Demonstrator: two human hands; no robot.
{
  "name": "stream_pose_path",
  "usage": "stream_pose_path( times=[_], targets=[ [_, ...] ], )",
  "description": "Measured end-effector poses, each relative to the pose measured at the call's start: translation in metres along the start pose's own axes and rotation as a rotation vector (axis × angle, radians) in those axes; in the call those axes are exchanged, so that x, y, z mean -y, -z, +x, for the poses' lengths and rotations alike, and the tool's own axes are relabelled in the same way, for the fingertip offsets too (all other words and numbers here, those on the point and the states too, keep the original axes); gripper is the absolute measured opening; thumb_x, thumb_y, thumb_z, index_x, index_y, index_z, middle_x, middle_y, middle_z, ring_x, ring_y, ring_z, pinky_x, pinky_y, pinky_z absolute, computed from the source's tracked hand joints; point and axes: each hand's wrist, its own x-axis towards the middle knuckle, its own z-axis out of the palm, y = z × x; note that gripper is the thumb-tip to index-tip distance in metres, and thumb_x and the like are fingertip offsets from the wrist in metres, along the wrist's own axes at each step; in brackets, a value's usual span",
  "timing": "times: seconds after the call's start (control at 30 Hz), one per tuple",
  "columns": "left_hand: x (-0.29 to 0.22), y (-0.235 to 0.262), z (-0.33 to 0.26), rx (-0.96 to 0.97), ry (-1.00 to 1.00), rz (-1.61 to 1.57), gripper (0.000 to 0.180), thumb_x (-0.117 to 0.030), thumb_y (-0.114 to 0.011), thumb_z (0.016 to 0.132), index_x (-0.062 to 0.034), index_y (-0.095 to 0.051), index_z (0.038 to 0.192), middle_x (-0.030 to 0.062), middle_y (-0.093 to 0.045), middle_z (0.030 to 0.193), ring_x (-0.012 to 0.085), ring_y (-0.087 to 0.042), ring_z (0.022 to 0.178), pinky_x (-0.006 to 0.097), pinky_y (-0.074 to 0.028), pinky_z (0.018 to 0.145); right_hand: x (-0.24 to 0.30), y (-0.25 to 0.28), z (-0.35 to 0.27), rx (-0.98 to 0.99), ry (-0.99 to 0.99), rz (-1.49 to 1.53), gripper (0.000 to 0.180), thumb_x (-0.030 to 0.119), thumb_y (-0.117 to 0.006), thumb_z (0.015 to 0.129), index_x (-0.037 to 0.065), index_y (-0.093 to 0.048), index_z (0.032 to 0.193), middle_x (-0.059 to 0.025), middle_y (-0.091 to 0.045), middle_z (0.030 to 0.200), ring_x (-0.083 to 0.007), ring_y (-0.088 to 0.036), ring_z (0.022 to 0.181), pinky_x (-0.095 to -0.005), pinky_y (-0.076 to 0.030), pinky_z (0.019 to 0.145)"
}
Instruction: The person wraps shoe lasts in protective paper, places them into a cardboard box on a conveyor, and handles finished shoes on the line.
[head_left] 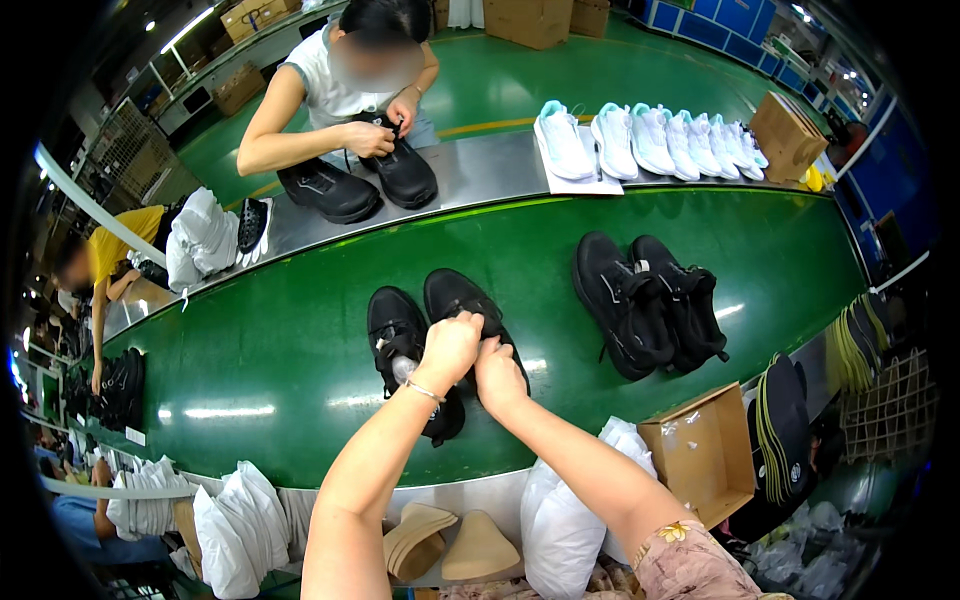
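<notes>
A pair of black lace-up shoes lies toes away from me on the green belt. Over the throat of the right shoe, my left hand is closed, fingers bent onto its lace area. My right hand is closed beside it, its fingers gripping at the same shoe's opening; what is pinched between the fingertips is hidden. The left shoe stands next to it, with pale crumpled stuffing showing in its opening. A bracelet circles my left wrist.
Another black pair stands right on the belt. Opposite, a person handles laces of a black shoe. White shoes line the far ledge. Nearer me are a cardboard box, white bags and tan inserts.
</notes>
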Motion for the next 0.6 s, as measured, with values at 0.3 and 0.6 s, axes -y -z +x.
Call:
stream_pose_path(
  times=[0.3,0.6],
  targets=[
    [0.003,-0.004,-0.020,-0.067,0.003,-0.092,0.008,-0.007,-0.056,0.071,-0.0020,-0.050,0.072,0.0143,-0.056,0.068,0.0318,-0.059,0.062,0.041,-0.049,0.054,0.002,-0.025,0.010,0.100,-0.009,0.130,0.020,0.006,-0.042,0.085,-0.013,-0.045,0.090,-0.0265,-0.058,0.078,-0.0315,-0.065,0.065,-0.0353,-0.055,0.054],
    [-0.005,0.004,-0.017,-0.020,0.206,-0.139,0.015,-0.011,-0.053,0.076,0.0005,-0.055,0.086,0.0186,-0.058,0.083,0.0376,-0.059,0.074,0.044,-0.049,0.066,0.012,0.001,0.017,0.144,-0.092,0.348,0.030,0.006,-0.045,0.084,-0.011,-0.040,0.107,-0.0321,-0.054,0.093,-0.0410,-0.060,0.079,-0.0419,-0.052,0.069]
  ],
)
